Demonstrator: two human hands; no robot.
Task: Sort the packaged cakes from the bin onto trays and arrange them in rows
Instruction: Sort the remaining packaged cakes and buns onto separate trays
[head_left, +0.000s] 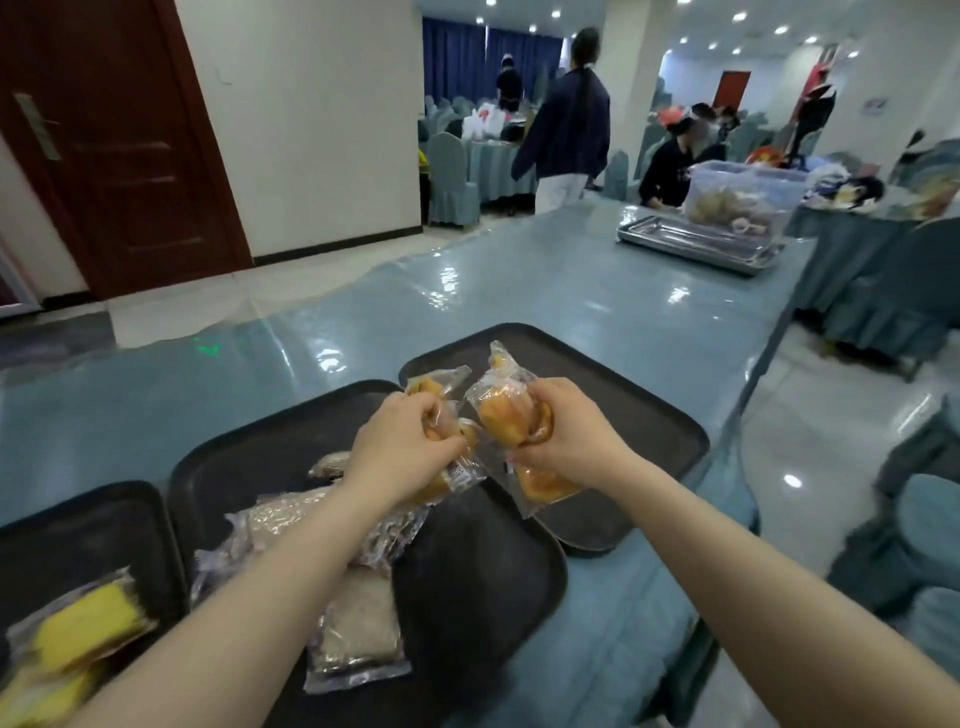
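Observation:
My left hand (402, 449) grips several orange cakes in clear wrappers (452, 470) above the middle black tray (478, 582). My right hand (571, 431) grips another bunch of orange packaged cakes (506, 413) over the near edge of the right black tray (623, 395), which holds nothing else that I can see. Pale grey-white packaged cakes (358, 629) lie in a loose heap on the middle tray, partly under my left forearm. Yellow packaged cakes (85, 621) lie on the left black tray (78, 525).
The trays stand on a long table with a glossy blue cover (545, 280). Far down the table are stacked metal trays (691, 244) and a clear plastic bin (743, 195) with packaged goods. People and covered chairs are in the background; a chair stands at the right.

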